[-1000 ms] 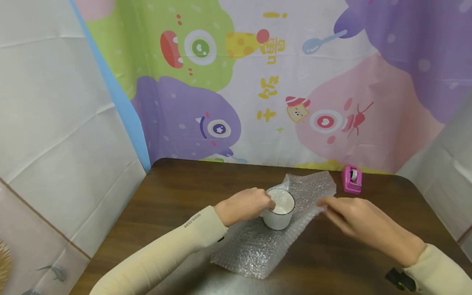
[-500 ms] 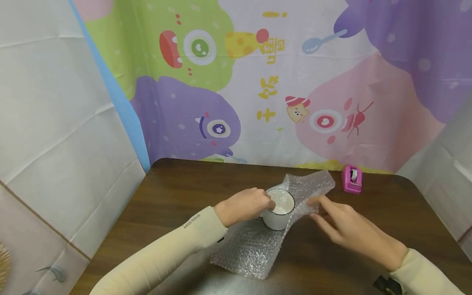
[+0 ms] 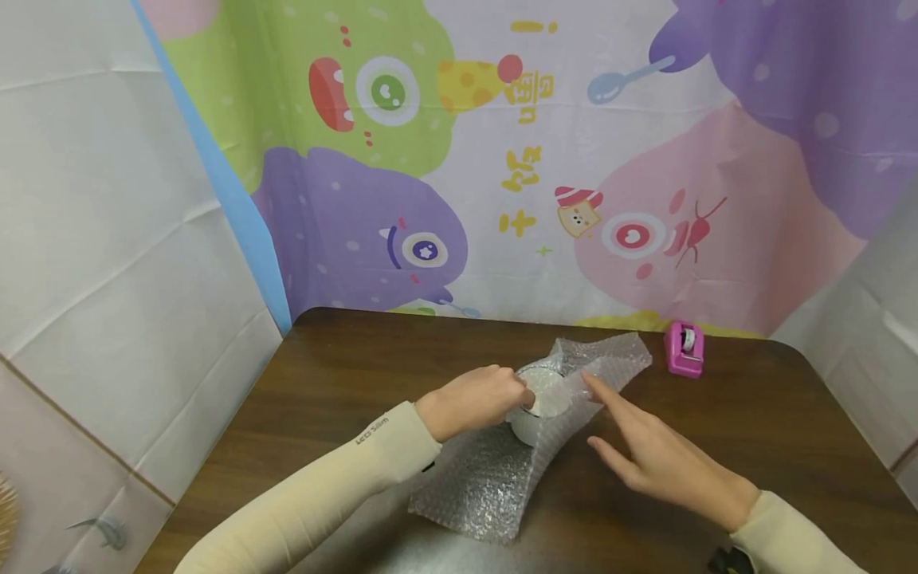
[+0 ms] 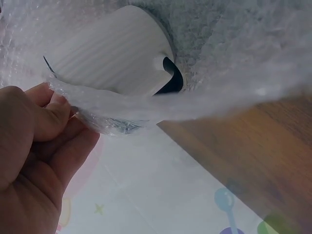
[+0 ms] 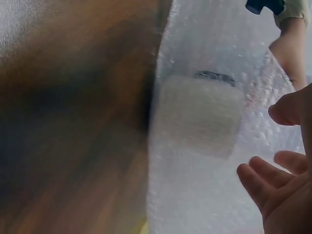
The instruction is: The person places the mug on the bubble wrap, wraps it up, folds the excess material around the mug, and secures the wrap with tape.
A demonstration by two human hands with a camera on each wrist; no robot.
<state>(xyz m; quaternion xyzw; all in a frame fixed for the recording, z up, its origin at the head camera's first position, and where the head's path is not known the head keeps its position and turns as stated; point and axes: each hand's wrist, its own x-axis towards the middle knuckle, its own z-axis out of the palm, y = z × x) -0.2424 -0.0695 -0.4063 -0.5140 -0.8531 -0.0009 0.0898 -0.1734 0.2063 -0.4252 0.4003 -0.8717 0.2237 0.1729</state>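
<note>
A white ribbed mug (image 3: pixel 526 429) with a dark rim stands upright on a sheet of clear bubble wrap (image 3: pixel 473 488). My left hand (image 3: pixel 475 400) is at the rim's left side; in the left wrist view its thumb and fingers pinch the wrap's edge beside the mug (image 4: pixel 109 56). The right part of the sheet is folded up against the mug and over part of its opening. At that fold, my right hand (image 3: pixel 663 456) touches the wrap with fingers extended and thumb apart. In the right wrist view the mug (image 5: pixel 200 117) shows blurred through the plastic.
A pink tape dispenser (image 3: pixel 684 351) stands near the back right of the dark wooden table (image 3: pixel 344 359). Behind the table hangs a cartoon-printed cloth (image 3: pixel 502 159). Pale panels (image 3: pixel 129 199) flank it on both sides.
My right hand has moved left, bringing the wrap's right edge up against the mug and partly over its opening; its fingers have loosened from the edge. My left hand has stayed put.
</note>
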